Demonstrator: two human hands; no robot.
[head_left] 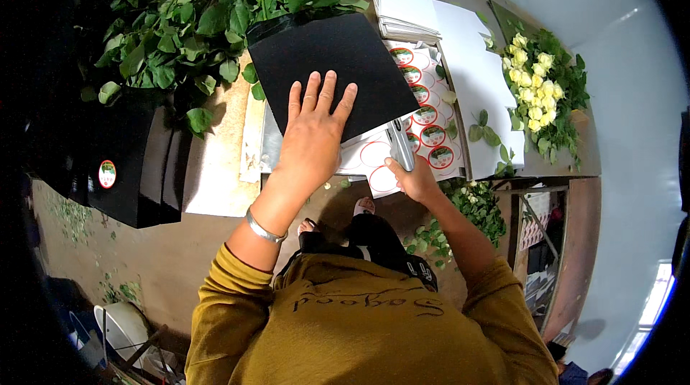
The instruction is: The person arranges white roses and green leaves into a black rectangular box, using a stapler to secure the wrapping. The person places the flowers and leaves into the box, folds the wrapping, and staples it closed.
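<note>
My left hand (pixel 314 130) lies flat, fingers spread, on a black sheet of paper or card (pixel 327 51) at the middle of the table. In my right hand (pixel 417 182) is a silver-grey stapler (pixel 399 144), its far end at the sheet's lower right edge. Whether its jaws are around that edge, I cannot tell. Under and beside the black sheet are sheets of round, red-rimmed stickers (pixel 432 135); a few places near my right hand have only empty outlines.
Cut leafy stems (pixel 172 22) are heaped at the far left, beside black wrapping (pixel 151 162) with one round sticker. White sheets are stacked (pixel 408 7) at the back. Pale yellow roses (pixel 535 86) lie at the right. A white bucket (pixel 122 327) and fallen leaves are on the floor.
</note>
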